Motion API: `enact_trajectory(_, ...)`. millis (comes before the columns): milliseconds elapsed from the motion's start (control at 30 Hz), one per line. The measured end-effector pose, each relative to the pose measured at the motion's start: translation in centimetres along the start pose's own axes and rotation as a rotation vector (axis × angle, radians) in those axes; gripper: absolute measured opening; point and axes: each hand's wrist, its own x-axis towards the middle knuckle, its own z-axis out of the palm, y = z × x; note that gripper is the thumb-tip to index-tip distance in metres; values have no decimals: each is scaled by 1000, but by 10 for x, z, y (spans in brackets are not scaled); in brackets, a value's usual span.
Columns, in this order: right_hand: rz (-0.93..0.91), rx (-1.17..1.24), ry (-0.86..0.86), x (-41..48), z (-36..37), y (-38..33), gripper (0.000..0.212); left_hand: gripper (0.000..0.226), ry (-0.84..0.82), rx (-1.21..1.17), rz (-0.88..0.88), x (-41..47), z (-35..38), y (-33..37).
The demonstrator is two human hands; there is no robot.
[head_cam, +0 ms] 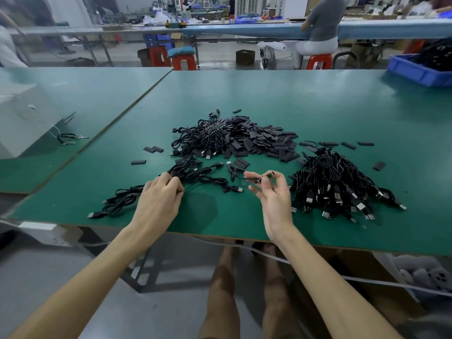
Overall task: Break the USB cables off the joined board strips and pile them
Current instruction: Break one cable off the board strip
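Head view looks down on my green desk (318, 101). My left hand (160, 200) lies low over the desk near its front edge. Its fingers (170, 179) are curled tight round a joined bunch of USB cables (195, 173). The leads fan out from the grip: some trail left toward the desk edge, others run right and end in plugs lying flat. I cannot make out the board strip itself under those fingers.

My right hand (275, 196) is held palm-up beside it, well apart from the left. Thumb and forefinger pinch a single thin cable (254, 178) near its end, where a small green board piece (269, 175) shows at the fingertips. The other three fingers are spread loose and hold nothing.

Just right of that hand sits the pile of separated cables (335, 184), its silver plugs pointing toward me. Behind both hands is a heap of tangled cables (200, 138) mixed with short flat black sleeves (259, 140). A few stray sleeves are scattered around it. A blue bin (415, 70) stands at the far right corner.
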Motion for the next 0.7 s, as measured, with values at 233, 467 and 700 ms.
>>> enact_trajectory(233,32,61,92,-2,-1,-1,15,15,-12,-62,106,16,5,26)
enact_trajectory(467,55,55,122,-3,0,-2,24,43,-152,1,197,54,36,49)
enact_trajectory(700,42,126,132,-5,-2,-4,24,28,-33,-85,-9,67,47,45)
